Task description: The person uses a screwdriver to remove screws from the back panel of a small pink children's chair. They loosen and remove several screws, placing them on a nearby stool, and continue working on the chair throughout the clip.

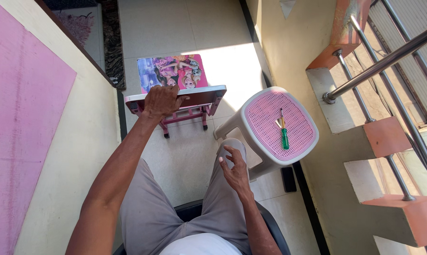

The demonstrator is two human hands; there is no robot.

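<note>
The left hand [162, 100] rests on the near edge of a small pink child's desk [175, 97], its fingers [173, 92] curled together over the rim of the worktop and clamped on it. The left arm reaches far forward from the seated body, nearly straight, with the back of the hand turned up. The desk stands on the tiled floor [185, 28] ahead of the knees, its top tilted up so that the colourful cartoon picture on it [173, 71] faces the camera; its pink legs show below the hand.

The right hand [234, 169] hovers just above the right knee, holding nothing. Its fingers [228, 153] are loosely apart and slightly bent, the palm turned toward the left, the forearm drawn in close to the body.

Just right of that hand stands a plastic stool [270, 163] with a pink perforated seat. On the seat lies a screwdriver [284, 132] with a green handle, its tip pointing to the far side, well apart from both hands. A dark flat object [288, 179] lies on the floor near the stool's base. A stair with a metal railing [383, 66] rises at right.
</note>
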